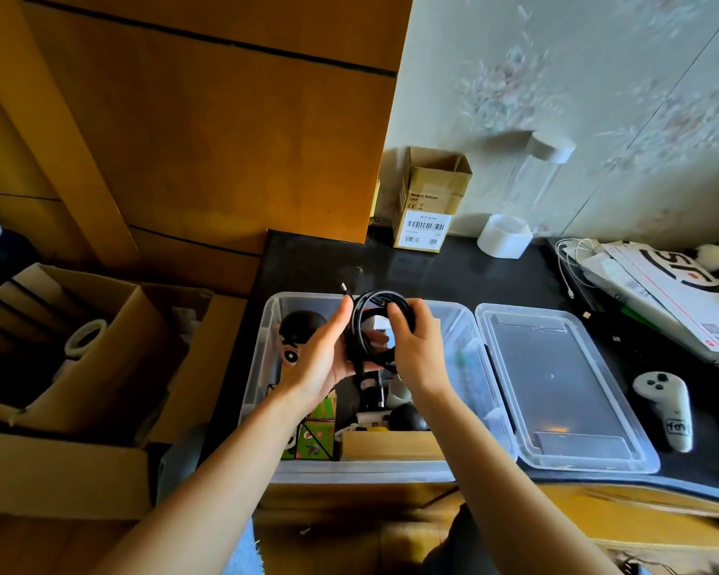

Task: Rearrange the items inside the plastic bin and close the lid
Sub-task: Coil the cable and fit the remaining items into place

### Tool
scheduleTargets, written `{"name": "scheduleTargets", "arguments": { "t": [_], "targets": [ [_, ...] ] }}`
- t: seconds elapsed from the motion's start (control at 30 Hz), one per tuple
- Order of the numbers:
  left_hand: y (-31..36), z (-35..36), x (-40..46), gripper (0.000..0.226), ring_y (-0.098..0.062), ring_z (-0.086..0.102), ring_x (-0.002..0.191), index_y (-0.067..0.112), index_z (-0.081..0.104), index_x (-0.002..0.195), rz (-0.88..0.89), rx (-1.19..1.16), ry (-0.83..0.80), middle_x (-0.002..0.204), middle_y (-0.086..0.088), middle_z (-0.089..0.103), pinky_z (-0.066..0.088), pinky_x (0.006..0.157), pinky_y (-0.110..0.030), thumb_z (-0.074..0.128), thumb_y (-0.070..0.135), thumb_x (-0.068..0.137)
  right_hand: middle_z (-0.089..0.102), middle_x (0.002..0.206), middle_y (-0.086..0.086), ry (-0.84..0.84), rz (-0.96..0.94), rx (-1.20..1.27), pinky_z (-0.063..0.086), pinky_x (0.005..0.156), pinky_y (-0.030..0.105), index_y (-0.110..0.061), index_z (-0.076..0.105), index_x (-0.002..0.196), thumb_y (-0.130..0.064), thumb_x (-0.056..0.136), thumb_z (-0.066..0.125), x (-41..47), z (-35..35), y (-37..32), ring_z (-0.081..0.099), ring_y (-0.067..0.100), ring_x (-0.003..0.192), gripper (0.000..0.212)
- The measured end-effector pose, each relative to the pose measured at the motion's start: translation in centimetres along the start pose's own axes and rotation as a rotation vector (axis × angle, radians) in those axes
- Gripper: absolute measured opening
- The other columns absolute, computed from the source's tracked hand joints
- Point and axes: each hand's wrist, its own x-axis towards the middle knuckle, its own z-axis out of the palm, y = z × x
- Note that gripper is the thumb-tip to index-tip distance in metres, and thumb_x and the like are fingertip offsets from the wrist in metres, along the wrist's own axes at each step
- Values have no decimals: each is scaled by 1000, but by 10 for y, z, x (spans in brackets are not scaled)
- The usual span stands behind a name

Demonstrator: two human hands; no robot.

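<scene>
1. Directly below the head camera, a clear plastic bin (262, 346) is sitting open on a black tabletop (432, 267), and its clear lid (557, 388) is lying flat on the table, touching the bin's right side.
2. Above the bin's far half, both hands are holding a coiled black cable (374, 329). The left hand (324, 359) is cupping the coil from the left, palm turned inward, fingers lying along its edge. The right hand (416, 346) is gripping the coil's right side, fingers curled over the loops.
3. Inside the bin, a round-headed toy figure with black hair (297, 338) is lying near the far left corner, a green patterned box (312, 433) is sitting at the near left, and a black ball (407, 417) is resting near the front.
4. On the table beyond the bin, a small cardboard box with a barcode label (428, 201) is standing against the wall, beside a white tape roll (505, 236).
5. Right of the lid, a white handheld controller (667, 408) is lying on the tabletop.
</scene>
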Motion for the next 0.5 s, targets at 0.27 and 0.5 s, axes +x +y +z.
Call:
{"name": "scheduleTargets", "arguments": {
  "t": [0.27,0.5],
  "targets": [
    [2,-7,1,19,-11,58,69,17,65,96,161,-9,91,67,2,56,50,80,-35,65,20,78,61,116,11,-190,415,173,50,92,47,-19,48,119,-46,89,55,-5,-1,8,62,25,105,41],
    [7,-6,-3,7,-14,55,66,13,54,74,197,-69,84,67,-3,50,49,62,-24,60,12,77,72,86,5,-671,589,74,49,80,29,-18,66,101,-63,79,56,-6,-22,8,69,18,81,52]
  ]
}}
